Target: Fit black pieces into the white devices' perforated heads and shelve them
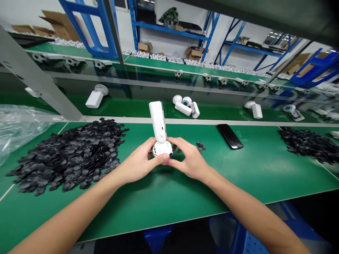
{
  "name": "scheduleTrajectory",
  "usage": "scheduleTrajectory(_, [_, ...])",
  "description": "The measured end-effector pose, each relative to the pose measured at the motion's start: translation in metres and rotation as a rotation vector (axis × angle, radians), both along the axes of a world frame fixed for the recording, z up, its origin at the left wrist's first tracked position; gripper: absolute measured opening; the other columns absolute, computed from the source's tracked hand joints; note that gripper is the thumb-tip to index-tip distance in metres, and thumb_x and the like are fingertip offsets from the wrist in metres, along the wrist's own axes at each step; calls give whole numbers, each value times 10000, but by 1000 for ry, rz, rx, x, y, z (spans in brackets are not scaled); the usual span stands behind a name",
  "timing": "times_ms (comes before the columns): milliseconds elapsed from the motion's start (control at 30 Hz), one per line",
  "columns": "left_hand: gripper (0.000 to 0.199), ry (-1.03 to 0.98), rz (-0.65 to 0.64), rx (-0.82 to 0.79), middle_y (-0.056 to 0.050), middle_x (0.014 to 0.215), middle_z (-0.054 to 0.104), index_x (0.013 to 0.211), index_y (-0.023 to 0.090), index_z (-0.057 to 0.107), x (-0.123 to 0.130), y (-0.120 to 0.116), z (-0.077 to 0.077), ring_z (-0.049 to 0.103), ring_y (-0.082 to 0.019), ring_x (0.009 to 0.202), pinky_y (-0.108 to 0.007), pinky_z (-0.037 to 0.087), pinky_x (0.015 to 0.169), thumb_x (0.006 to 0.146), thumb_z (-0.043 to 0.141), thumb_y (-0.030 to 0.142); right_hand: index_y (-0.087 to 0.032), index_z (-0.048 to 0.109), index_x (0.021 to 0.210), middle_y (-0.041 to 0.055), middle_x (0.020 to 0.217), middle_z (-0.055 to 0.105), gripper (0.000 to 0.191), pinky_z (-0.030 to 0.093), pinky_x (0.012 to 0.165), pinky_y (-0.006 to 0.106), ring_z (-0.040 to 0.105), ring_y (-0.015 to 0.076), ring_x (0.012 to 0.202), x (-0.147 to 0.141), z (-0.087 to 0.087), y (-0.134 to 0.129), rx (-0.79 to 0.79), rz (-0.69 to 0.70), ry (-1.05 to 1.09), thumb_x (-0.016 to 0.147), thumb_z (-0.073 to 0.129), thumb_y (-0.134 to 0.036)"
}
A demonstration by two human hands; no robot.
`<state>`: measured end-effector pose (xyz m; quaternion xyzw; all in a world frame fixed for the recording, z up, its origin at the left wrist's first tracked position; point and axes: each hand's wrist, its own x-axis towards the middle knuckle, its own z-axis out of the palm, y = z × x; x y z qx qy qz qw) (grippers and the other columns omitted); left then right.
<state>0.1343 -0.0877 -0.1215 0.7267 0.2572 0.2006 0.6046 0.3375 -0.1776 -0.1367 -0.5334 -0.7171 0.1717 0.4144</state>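
White unit [158, 120] over green bench [254, 169], 2 black parts piles [66, 158], blue racks [91, 24] behind

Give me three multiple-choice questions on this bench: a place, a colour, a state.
1. Where does the black smartphone lie from the right hand?
A) Beyond it, to the right
B) Beneath it
C) Left of it

2. What colour is the bench mat?
A) Blue
B) Green
C) Grey

3. What does the left hand touch?
A) The white device's round base
B) The smartphone
C) Bare mat

1 A: it lies past the hand.
2 B: green shows around the hands.
3 A: it curls round the base.
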Motion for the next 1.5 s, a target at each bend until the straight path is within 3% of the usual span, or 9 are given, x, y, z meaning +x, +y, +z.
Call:
scheduleTrajectory(167, [542, -50, -30, -150, -70, 1151, 665, 1446, 231, 506, 4, -5, -10, 691, -234, 1007, -392, 578, 927, 1013, 616, 539, -292, 690, 1377, 62, 1278, 761, 501, 578, 940, 431, 718, 280, 1093, 28, 14, 3, -98, 9, -145, 956, 726, -561])
scheduleTrajectory(300, [599, -163, -16, -311, -69, 1098, 619, 1448, 210, 462, 11, -2, -23, 666, -183, 884, -356, 586, 822, 977, 684, 508, -276, 818, 987, 40, 1019, 815, 384, 521, 714, 366, 740, 269, 907, 78, 34, 3, -341, -438, -431, 1038, 558, -553])
scheduleTrajectory(400, [607, -214, -5, -378, -56, 1084, 582, 1449, 217, 457, 14, 3, -33, 627, -156, 820, -340, 579, 763, 960, 705, 477, -293, 826, 921, 30, 955, 812, 306, 431, 588, 337, 725, 260, 856, 100, 36, 4, -543, -518, -572, 958, 656, -545])
scheduleTrajectory(733, [622, -301, -45, -361, -59, 1065, 583, 1434, 193, 472, 16, 1, -42, 600, -138, 751, -302, 551, 695, 1012, 522, 648, -286, 823, 812, 56, 862, 796, 228, 419, 594, 344, 711, 280, 851, 97, 28, 7, -637, -575, -680, 927, 676, -417])
scheduleTrajectory(800, [624, -327, -33, -351, -63, 1052, 581, 1411, 181, 482, 18, 1, -44, 597, -147, 755, -315, 562, 691, 1031, 446, 676, -256, 824, 841, 72, 863, 801, 267, 462, 639, 366, 725, 285, 829, 93, 29, 7, -532, -579, -601, 965, 625, -382])
scheduleTrajectory(900, [604, -323, 9, -318, -84, 1077, 593, 1385, 187, 496, 18, 0, -45, 611, -181, 830, -334, 578, 715, 1042, 414, 678, -219, 830, 992, 82, 907, 817, 280, 557, 747, 375, 766, 272, 849, 76, 29, 6, -383, -436, -147, 984, 643, -428])
scheduleTrajectory(1067, [485, -198, 21, -141, -75, 1113, 589, 1347, 222, 521, 11, -5, -31, 585, -185, 884, -328, 550, 781, 1060, 456, 608, -187, 818, 986, 95, 908, 826, 320, 631, 749, 331, 804, 253, 844, 33, 26, -2, -513, -72, 568, 839, 866, -468])
scheduleTrajectory(1233, [420, -144, -46, 154, -90, 1131, 565, 1295, 204, 538, 3, -3, -20, 556, -219, 968, -339, 514, 803, 1069, 460, 548, -183, 778, 859, 61, 809, 810, 260, 621, 689, 259, 787, 186, 741, 16, 20, -3, -586, 11, 688, 834, 892, -415])
scheduleTrajectory(1500, [338, -97, -11, 521, -84, 1136, 579, 1294, 212, 550, -1, 3, -17, 577, -250, 1052, -381, 470, 899, 1015, 545, 401, -160, 821, 972, 74, 812, 803, 290, 623, 686, 294, 773, 207, 729, 2, 2, -3, -596, -5, 677, 820, 897, -396])
